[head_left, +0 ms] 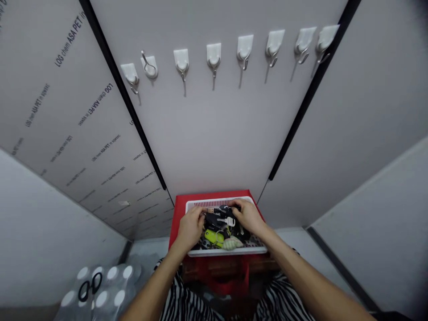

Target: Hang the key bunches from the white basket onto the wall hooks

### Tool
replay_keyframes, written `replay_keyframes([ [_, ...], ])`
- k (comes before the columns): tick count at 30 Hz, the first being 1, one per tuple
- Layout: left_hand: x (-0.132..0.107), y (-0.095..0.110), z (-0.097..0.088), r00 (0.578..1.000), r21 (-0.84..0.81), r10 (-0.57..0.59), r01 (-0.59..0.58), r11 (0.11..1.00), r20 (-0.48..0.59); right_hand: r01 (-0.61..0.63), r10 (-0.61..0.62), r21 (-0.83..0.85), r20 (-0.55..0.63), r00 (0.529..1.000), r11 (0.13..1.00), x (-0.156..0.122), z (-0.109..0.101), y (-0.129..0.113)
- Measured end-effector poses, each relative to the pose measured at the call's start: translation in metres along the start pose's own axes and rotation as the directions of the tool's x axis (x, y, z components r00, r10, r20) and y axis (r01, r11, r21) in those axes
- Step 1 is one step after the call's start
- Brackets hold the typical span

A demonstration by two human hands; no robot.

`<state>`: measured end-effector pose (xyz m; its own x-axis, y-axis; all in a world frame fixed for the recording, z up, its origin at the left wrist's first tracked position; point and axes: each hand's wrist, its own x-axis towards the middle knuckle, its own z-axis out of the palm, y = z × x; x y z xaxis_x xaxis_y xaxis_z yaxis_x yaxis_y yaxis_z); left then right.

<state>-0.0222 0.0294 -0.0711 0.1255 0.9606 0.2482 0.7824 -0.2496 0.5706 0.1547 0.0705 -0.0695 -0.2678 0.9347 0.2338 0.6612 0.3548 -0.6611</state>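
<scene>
Left hand: we are curling our left hand (pixel 191 228) down into the left side of the basket, fingertips touching the black key bundle (pixel 214 219). The back of the hand is hiding the grip, so we cannot tell whether it is clamping.
Right hand: we are resting our right hand (pixel 248 216) on the far right of the same bundle, fingers bent over it. Here too we cannot tell whether they are pinching or only touching.
Hands together: we are holding them close, fingertips almost meeting at the far side, with the bundle between them.
Key relation: the bundle is lying directly under and between our fingertips, its long axis running roughly left to right. Both hands are about equally near, the right reaching slightly farther.
Around the bundle: a white key (pixel 227 221) is lying just right of it, and a yellow-green tag (pixel 214 237) and a cream charm (pixel 232 243) are sitting nearer to us.
Container: a white basket (pixel 227 252) is holding all this, sitting on a red stool (pixel 179 209) above our striped trousers (pixel 187 303).
Far wall: a row of white hooks (pixel 214 54) is hanging there with nothing on it, well apart from the basket.
Left: a printed panel (pixel 67 133) is leaning far left, and a bottle pack (pixel 100 290) with black loops (pixel 89 285) on top is sitting near left.
</scene>
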Motion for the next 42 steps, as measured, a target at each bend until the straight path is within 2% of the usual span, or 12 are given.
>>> replay_keyframes([
  [4, 0.0, -0.002, -0.002, 0.993, -0.183, -0.084, 0.068, 0.981, -0.079, 0.039, -0.039, -0.024, 0.002, 0.999, 0.999, -0.005, -0.002, 0.004],
  [9, -0.001, -0.004, -0.003, 0.986, -0.349, -0.118, 0.071, 0.934, -0.114, 0.057, -0.06, -0.034, -0.087, 0.994, 0.998, -0.009, -0.001, 0.002],
  [14, 0.002, -0.007, -0.001, 0.983, -0.511, -0.145, 0.068, 0.857, -0.112, 0.143, -0.149, -0.051, -0.16, 0.976, 0.988, -0.009, -0.002, -0.015],
  [16, 0.004, -0.008, -0.001, 0.978, -0.603, -0.19, 0.097, 0.792, -0.092, 0.215, -0.217, -0.027, -0.107, 0.97, 0.976, -0.007, 0.002, -0.027],
  [20, 0.005, -0.001, -0.007, 0.962, -0.774, -0.274, 0.177, 0.608, 0.005, 0.299, -0.299, 0.019, 0.091, 0.95, 0.954, -0.002, 0.019, -0.046],
  [24, 0.001, 0.006, -0.015, 0.967, -0.807, -0.238, 0.214, 0.551, 0.093, 0.292, -0.283, -0.003, 0.226, 0.932, 0.957, -0.001, 0.028, -0.048],
  [27, -0.002, 0.006, -0.016, 0.973, -0.782, -0.2, 0.212, 0.586, 0.114, 0.257, -0.239, -0.024, 0.296, 0.925, 0.966, 0.0, 0.021, -0.043],
  [30, -0.006, 0.003, -0.013, 0.981, -0.675, -0.169, 0.189, 0.713, 0.097, 0.231, -0.2, -0.055, 0.333, 0.921, 0.972, 0.007, 0.009, -0.04],
  [32, -0.008, 0.002, -0.011, 0.987, -0.549, -0.154, 0.158, 0.821, 0.054, 0.186, -0.112, -0.2, 0.333, 0.936, 0.962, 0.012, 0.005, -0.042],
  [36, -0.013, 0.004, -0.007, 0.998, -0.232, -0.067, 0.07, 0.97, 0.021, 0.158, 0.026, -0.486, 0.351, 0.936, 0.86, 0.02, 0.013, -0.051],
  [39, -0.015, 0.006, -0.005, 0.998, -0.036, -0.009, 0.012, 0.999, 0.061, 0.174, 0.021, -0.516, 0.35, 0.936, 0.838, 0.022, 0.022, -0.054],
  [42, -0.016, 0.006, -0.004, 0.997, 0.052, -0.007, 0.003, 0.999, 0.08, 0.175, -0.001, -0.498, 0.33, 0.944, 0.85, 0.021, 0.021, -0.052],
])
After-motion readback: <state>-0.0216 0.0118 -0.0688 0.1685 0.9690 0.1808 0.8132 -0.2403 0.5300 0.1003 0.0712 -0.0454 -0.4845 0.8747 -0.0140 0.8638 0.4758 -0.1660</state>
